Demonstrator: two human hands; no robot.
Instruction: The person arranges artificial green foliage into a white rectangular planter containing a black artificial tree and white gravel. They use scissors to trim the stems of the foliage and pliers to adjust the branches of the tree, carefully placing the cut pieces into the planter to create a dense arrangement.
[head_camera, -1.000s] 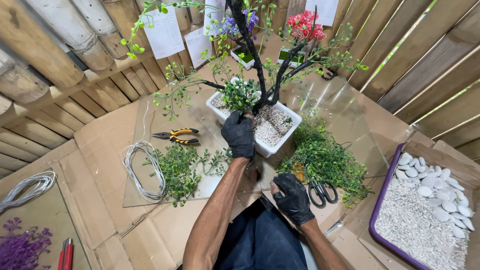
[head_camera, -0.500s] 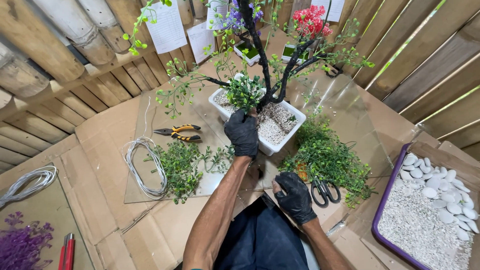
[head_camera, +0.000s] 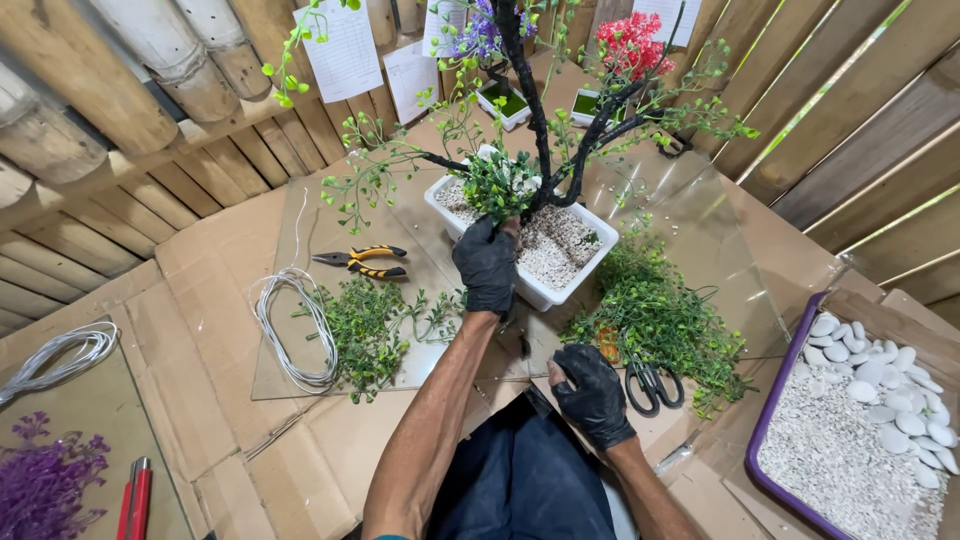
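The person's left hand (head_camera: 487, 262), in a black glove, is closed around a small leafy green sprig (head_camera: 497, 187) at the foot of a dark artificial tree trunk (head_camera: 535, 120), its fingers curled tight over the stem so that the tuft stands upright against the gravel. The grip sits low, right at the rim of the white rectangular planter (head_camera: 540, 292), which seems the natural place to steady a sprig being seated among the pale stones that fill the pot. The right hand (head_camera: 592, 392), also gloved, rests lower down near the person's lap, its fingers folded loosely inward; whether it holds anything small cannot be told from this view. It lies just beside a pair of black-handled scissors (head_camera: 652, 380), kept within easy reach at the edge of a heap of loose green foliage (head_camera: 655, 310). A second pile of cut greenery (head_camera: 372, 325) lies to the left of the planter, apparently as stock to draw from, with a coil of pale wire (head_camera: 295, 330) next to it and yellow-handled pliers (head_camera: 362, 261) a little beyond. All of this sits on a clear sheet over flattened cardboard (head_camera: 200, 330). Off to the right, a purple-rimmed tray (head_camera: 760, 440) holds fine white gravel and larger smooth white pebbles (head_camera: 880, 370), near at hand but apart from the planter.
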